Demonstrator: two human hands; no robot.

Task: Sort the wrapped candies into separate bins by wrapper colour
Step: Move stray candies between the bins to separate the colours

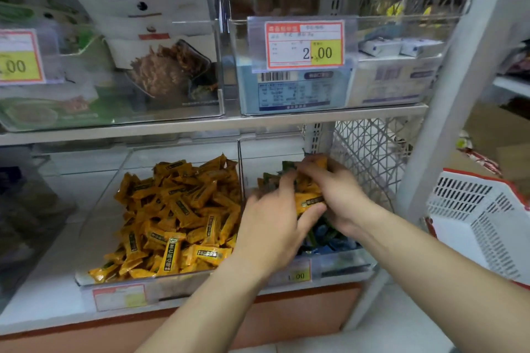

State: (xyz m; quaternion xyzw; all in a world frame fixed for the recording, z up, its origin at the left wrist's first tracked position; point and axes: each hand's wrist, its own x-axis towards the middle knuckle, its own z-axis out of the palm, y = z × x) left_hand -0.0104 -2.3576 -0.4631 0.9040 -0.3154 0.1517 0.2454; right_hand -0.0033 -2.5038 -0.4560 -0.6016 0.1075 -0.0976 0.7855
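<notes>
Two clear bins stand side by side on the lower shelf. The left bin (94, 226) is heaped with orange-wrapped candies (177, 209). The right bin (344, 262) holds a mix of green, blue (329, 238) and orange candies. Both my hands are inside the right bin. My left hand (272, 226) curls over the pile, its thumb against an orange candy (308, 200). My right hand (335, 192) grips a bunch of orange candies at the back of the bin; its fingers are curled round them. Much of the right bin's content is hidden by my hands.
An upper shelf carries clear bins of snack packets (160, 66) and blue boxes (295, 92) with price tags (305, 44). A wire mesh panel (370, 152) closes the shelf's right side. A white and red basket (481, 223) sits at the right.
</notes>
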